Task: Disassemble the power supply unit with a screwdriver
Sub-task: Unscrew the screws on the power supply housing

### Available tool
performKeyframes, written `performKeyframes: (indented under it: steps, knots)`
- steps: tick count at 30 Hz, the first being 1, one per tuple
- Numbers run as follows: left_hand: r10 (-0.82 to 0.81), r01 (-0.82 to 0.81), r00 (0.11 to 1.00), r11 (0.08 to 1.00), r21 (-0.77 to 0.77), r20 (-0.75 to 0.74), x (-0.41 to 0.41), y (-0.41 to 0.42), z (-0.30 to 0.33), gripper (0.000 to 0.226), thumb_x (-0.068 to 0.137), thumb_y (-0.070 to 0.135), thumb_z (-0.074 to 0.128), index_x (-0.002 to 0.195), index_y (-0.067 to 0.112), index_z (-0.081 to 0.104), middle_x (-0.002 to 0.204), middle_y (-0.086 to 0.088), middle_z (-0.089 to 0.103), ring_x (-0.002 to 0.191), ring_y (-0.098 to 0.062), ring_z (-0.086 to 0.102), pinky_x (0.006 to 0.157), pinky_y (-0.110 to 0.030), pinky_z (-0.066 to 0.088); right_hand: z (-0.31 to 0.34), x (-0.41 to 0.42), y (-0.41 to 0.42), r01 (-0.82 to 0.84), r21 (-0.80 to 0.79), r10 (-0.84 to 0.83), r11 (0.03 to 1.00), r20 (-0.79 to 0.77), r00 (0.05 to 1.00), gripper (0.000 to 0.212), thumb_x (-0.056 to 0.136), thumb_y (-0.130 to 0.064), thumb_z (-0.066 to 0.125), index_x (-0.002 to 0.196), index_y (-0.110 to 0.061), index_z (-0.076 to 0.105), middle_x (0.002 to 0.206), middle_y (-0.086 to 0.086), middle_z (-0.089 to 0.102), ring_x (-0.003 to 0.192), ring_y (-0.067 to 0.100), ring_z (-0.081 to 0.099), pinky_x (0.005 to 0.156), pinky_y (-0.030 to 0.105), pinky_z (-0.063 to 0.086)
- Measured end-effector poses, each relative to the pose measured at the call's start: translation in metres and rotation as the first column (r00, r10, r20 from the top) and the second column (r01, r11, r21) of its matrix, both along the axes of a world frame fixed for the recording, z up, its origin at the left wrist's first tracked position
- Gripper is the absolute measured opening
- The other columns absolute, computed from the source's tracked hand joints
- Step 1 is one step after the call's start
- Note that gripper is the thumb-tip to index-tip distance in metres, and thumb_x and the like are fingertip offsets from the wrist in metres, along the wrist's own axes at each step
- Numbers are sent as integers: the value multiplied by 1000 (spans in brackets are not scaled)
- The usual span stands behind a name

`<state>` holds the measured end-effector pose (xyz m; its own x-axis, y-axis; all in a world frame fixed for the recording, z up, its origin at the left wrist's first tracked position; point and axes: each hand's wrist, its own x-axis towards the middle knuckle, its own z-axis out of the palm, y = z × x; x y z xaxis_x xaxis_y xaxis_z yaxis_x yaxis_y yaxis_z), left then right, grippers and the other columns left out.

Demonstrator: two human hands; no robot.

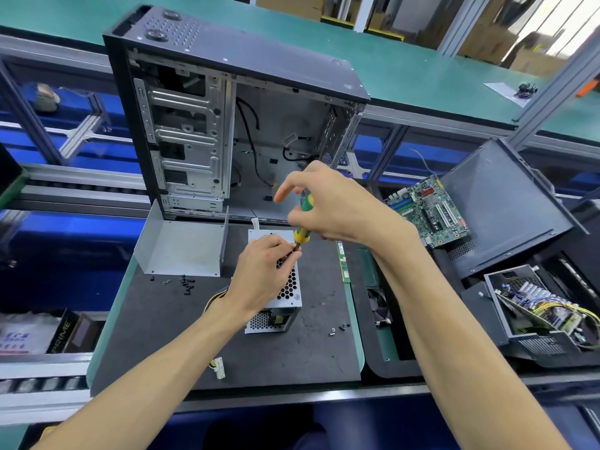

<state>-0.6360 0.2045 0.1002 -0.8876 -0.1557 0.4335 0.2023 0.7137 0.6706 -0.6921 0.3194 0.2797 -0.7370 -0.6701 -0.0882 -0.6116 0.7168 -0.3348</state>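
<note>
Power supply sits mid-frame on the surface; computer case behind it, circuit board at right.

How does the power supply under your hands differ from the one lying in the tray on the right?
The power supply on the mat is still closed under its perforated cover; the second unit lies open, wires and parts exposed. The first sits level, the second tilted. Both are metal boxes with yellow wires.

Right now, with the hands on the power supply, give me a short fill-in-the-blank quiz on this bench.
1. The right hand grips a green and yellow ____.
2. The left hand rests on the silver ____, pinching the tool's shaft.
3. The computer case behind it stands ____.
4. The green circuit board lies to the ____ of the hands.

Missing words: screwdriver; power supply; upright; right
</note>
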Motion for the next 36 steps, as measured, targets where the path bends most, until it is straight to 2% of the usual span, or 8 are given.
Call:
performKeyframes:
  steps: [3,6,10,16,22,28,32,36]
  knots:
    - [13,-13,1000,1000,-6,-6,0,1,-1,13,92,19,72,92,7,78,83,0,67,78,-23,62,74,-47,51,-1,3,-5,56,53,-52,997,-67,996,18,95,-37,55,108,-35,67,110,-4,60,74,6,61,73,29,43]
    - [12,-12,1000,1000,-20,-15,-2,1,-2,13,93,19,71,93,7,77,82,1,65,78,-23,60,74,-47,51,-3,3,-9,244,69,-238,967,-88,967,40,102,-46,42,88,-16,64,74,4,71,67,23,66,67,29,51]
    - [-5,4,1000,997,-78,-20,-3,-1,-6,14,91,23,72,98,11,74,82,3,58,81,-20,55,80,-42,47,1,1,-11,376,169,-352,911,-154,923,42,102,-39,44,68,-14,42,71,4,54,74,29,50,63,33,36]
    - [-1,5,1000,985,-171,27,-2,-4,-9,49,75,46,80,109,18,57,96,6,47,90,-18,43,82,-32,28,5,4,-18,227,259,-190,939,-161,968,17,93,-24,55,103,-10,56,79,2,48,85,30,52,52,31,29]
    - [-6,14,999,983,-183,44,-3,-4,-10,52,76,49,78,113,19,58,97,6,49,94,-20,46,85,-35,33,17,3,-12,165,372,-154,913,-58,986,26,89,-23,66,111,-11,66,94,9,68,82,26,62,62,33,47]
    - [-13,19,999,980,-197,30,-3,-4,-9,46,75,46,80,105,19,58,94,7,48,91,-21,44,82,-34,30,21,5,-11,73,364,-82,929,7,997,24,90,-16,65,110,-28,59,79,-10,47,65,5,46,51,26,32]
    - [-30,37,999,979,-201,41,-2,-4,-9,41,80,44,77,110,18,65,98,6,53,96,-22,47,87,-38,35,14,7,-16,131,333,-97,934,-117,988,25,102,-33,51,121,-18,54,92,2,54,81,25,55,61,34,37]
    - [-58,63,998,983,-170,34,-1,-5,-8,35,85,40,73,112,19,67,97,7,54,97,-20,50,89,-37,35,10,3,-23,178,443,-72,879,-245,967,9,103,-15,40,106,-10,47,98,11,51,91,34,49,64,37,32]
